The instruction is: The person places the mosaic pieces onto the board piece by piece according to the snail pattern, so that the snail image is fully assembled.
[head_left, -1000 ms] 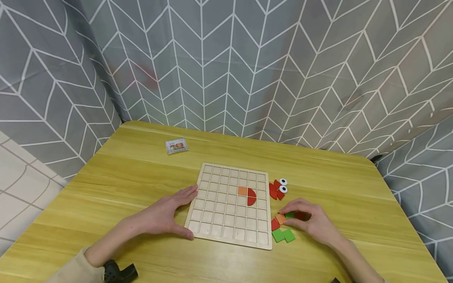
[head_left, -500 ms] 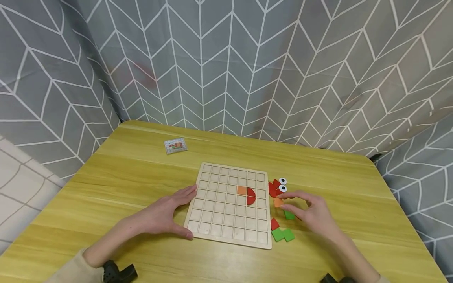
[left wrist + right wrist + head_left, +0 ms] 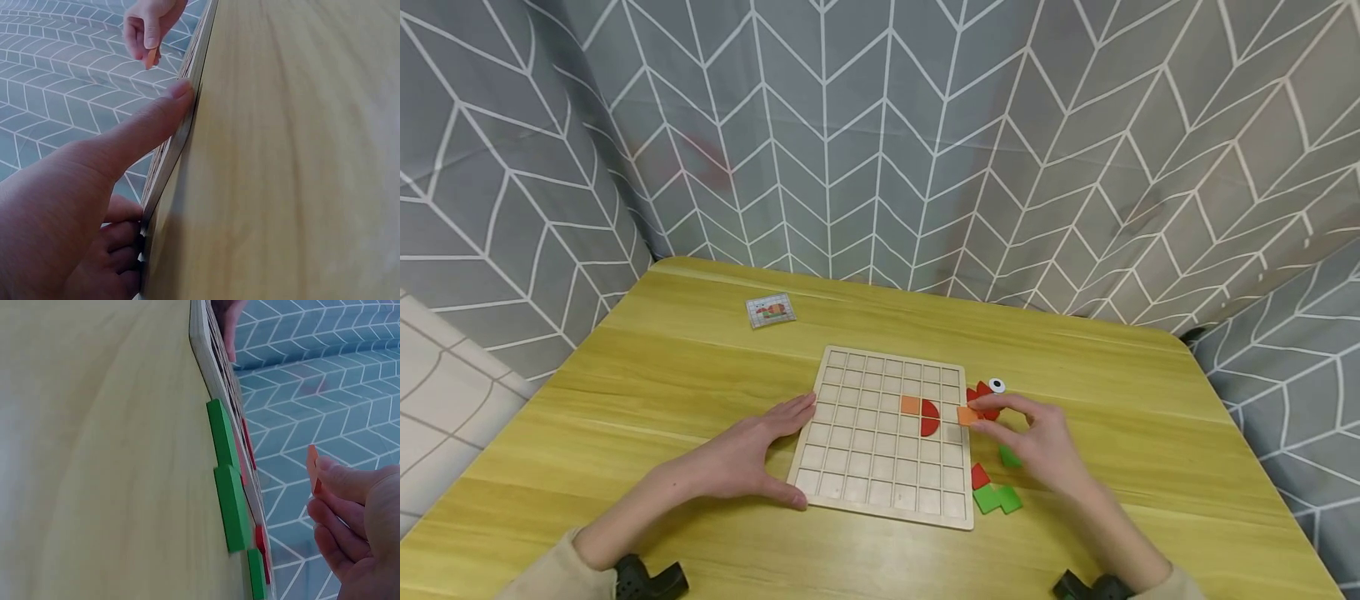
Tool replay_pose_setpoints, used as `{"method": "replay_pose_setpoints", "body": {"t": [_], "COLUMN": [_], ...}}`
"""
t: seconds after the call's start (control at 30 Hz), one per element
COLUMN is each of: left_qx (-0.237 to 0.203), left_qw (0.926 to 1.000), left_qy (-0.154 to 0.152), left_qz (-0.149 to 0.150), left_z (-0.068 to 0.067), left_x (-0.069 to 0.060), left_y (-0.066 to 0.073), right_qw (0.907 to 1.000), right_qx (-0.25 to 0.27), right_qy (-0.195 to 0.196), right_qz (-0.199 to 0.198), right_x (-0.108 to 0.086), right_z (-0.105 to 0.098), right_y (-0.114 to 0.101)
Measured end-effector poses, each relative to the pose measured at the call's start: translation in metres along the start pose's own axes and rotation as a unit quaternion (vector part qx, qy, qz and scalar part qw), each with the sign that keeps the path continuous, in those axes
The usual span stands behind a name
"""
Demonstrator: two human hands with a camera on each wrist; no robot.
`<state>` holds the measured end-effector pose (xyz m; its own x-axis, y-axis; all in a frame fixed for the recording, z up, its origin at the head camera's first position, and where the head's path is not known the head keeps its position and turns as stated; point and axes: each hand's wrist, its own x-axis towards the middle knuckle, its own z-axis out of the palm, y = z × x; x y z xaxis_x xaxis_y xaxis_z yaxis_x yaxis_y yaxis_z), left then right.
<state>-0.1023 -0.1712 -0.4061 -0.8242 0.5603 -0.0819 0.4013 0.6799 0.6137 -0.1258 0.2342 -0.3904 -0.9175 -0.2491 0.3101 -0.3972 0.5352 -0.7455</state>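
My right hand (image 3: 1048, 437) pinches an orange square tile (image 3: 967, 416) between thumb and fingertips, above the right edge of a wooden grid board (image 3: 872, 442). In the right wrist view this orange tile (image 3: 314, 467) stands on edge in the pinch, clear of the table. My left hand (image 3: 745, 454) rests against the board's left edge, its thumb near the front corner and its fingers farther up. Another orange square (image 3: 911, 405) lies on the board, touching a red half-round piece (image 3: 929, 418).
Right of the board lie red pieces (image 3: 983, 390) with a round eye piece (image 3: 997, 385), partly hidden by my right hand. Nearer me are a red piece (image 3: 980, 476), green pieces (image 3: 997, 499) and another green one (image 3: 1009, 456). A picture card (image 3: 771, 311) lies at the back left.
My right hand has picked the orange square out of the loose pieces and carried it up and leftward to the board's right edge. The left hand keeps its place on the board.
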Motion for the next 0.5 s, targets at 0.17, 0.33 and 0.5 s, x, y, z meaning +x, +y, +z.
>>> {"method": "replay_pose_setpoints", "body": {"t": [0.17, 0.33, 0.5], "left_qx": [0.003, 0.002, 0.003], "left_qw": [1.0000, 1.0000, 1.0000], "left_qy": [0.001, 0.001, 0.001], "left_qz": [-0.003, -0.003, -0.001], "left_z": [0.000, 0.001, 0.001], "left_x": [0.000, 0.000, 0.000], "left_y": [-0.001, -0.001, 0.000], "right_qw": [0.9998, 0.9996, 0.9995], "right_qx": [-0.015, -0.013, 0.002], "right_qy": [-0.003, -0.015, -0.016], "right_qz": [0.016, 0.020, 0.028], "right_x": [0.007, 0.013, 0.016], "right_z": [0.008, 0.017, 0.025], "right_y": [-0.008, -0.014, -0.018]}}
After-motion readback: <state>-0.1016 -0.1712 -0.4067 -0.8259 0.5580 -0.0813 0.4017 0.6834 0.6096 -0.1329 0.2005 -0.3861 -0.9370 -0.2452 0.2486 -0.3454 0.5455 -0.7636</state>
